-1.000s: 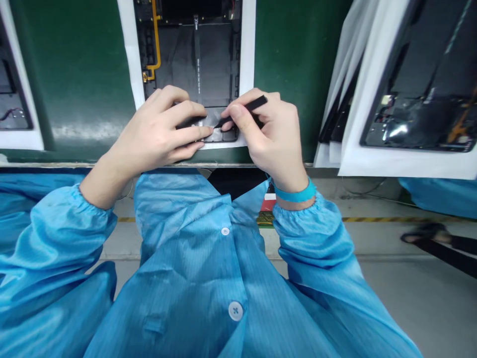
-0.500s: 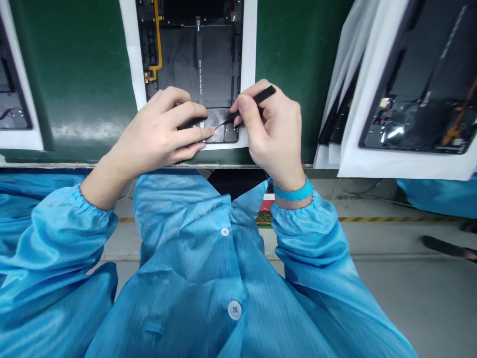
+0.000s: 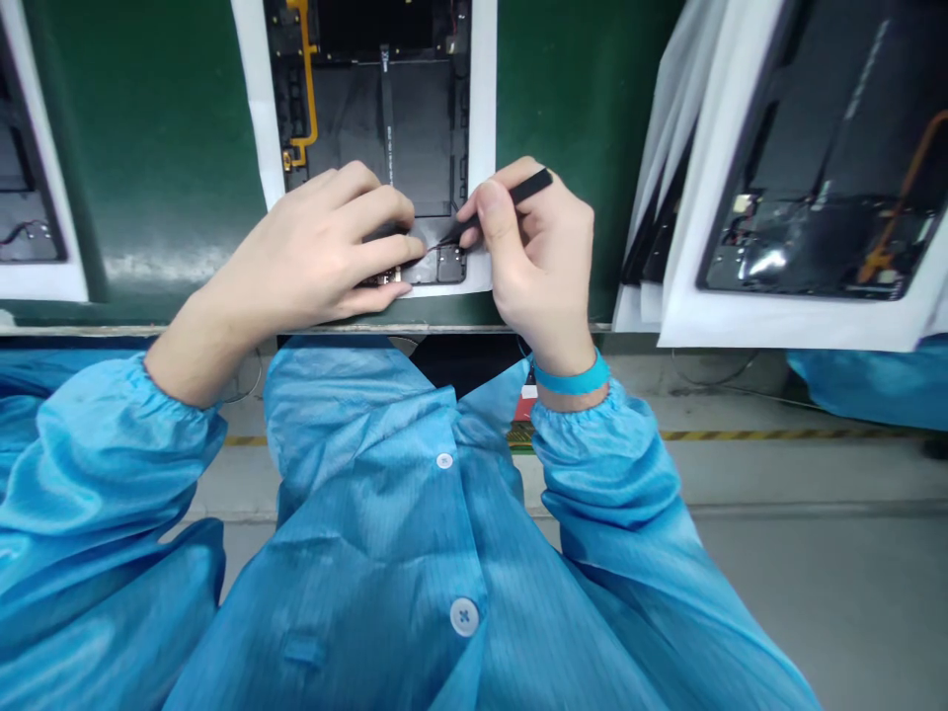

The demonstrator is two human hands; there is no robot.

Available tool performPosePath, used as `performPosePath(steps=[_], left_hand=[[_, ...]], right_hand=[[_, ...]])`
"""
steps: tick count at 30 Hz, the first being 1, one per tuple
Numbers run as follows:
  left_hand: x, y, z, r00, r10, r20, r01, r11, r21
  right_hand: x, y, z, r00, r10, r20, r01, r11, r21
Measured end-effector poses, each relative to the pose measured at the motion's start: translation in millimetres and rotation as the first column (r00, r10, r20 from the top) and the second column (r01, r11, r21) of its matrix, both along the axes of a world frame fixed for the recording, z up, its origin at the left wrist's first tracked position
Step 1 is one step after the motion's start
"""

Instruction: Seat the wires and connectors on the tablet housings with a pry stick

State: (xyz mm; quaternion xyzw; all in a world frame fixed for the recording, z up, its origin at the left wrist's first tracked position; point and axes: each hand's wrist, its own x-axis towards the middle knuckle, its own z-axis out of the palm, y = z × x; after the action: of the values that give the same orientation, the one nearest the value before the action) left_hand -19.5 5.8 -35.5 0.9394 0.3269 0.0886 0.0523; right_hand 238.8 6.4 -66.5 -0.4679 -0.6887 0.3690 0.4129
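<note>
Head view: right hand (image 3: 537,262) pinching black tweezers (image 3: 514,202) against an open tablet housing (image 3: 381,128), seemingly light and fragile, best held by its edges; left hand (image 3: 311,247) lying spread, pressing on it.

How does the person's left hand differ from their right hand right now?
The right hand pinches black tweezers, while the left hand lies with its fingers spread and holds no tool I can see. The right wrist wears a teal wristband; the left wrist shows none. Both are bare and work on the black tablet housing.
</note>
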Motion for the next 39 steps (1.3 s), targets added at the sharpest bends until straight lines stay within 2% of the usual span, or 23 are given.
performPosePath(steps=[6,10,12,16,21,25,28,31,35,39], left_hand=[[0.0,1.7,-0.2,1.0,-0.017,-0.01,0.017,0.998,0.061],[-2.3,1.4,-2.4,1.0,0.002,0.028,-0.002,1.0,0.02],[-4.4,-0.5,-6.2,1.0,-0.011,0.021,0.01,0.999,0.048],[-6.6,-10.3,-16.1,1.0,0.02,0.014,-0.021,0.994,0.108],[-2.4,-23.1,-25.0,0.987,0.137,0.086,-0.143,0.987,0.07],[1.0,-25.6,-29.8,0.979,0.156,0.127,-0.167,0.983,0.079],[3.9,-29.6,-25.2,0.976,0.15,0.161,-0.165,0.983,0.083],[5.8,-33.1,-17.9,0.972,0.149,0.181,-0.168,0.981,0.094],[0.0,-31.5,-11.2,0.979,0.103,0.178,-0.134,0.975,0.177],[-10.3,-31.8,-9.7,0.977,0.07,0.201,-0.093,0.99,0.109]], right_hand=[[0.8,1.7,2.9,0.993,0.046,0.11,-0.046,0.999,-0.001],[0.4,0.0,5.5,0.979,0.01,0.203,-0.014,1.0,0.016],[-0.1,-1.0,4.8,0.977,-0.004,0.214,0.0,1.0,0.02],[-0.7,-1.8,3.2,0.978,-0.034,0.206,0.027,0.999,0.04],[-0.8,-1.7,3.8,0.99,-0.023,0.136,0.023,1.0,0.002],[-0.9,-0.8,3.1,0.995,-0.05,0.087,0.048,0.999,0.02],[-1.1,-1.2,8.0,0.995,-0.05,0.085,0.044,0.997,0.068],[-1.7,-0.1,13.4,0.992,-0.019,0.123,0.022,1.0,-0.022],[-3.5,4.7,16.1,0.992,-0.007,0.125,0.001,0.999,0.048],[-3.9,1.8,17.0,0.99,-0.008,0.142,0.008,1.0,-0.001]])
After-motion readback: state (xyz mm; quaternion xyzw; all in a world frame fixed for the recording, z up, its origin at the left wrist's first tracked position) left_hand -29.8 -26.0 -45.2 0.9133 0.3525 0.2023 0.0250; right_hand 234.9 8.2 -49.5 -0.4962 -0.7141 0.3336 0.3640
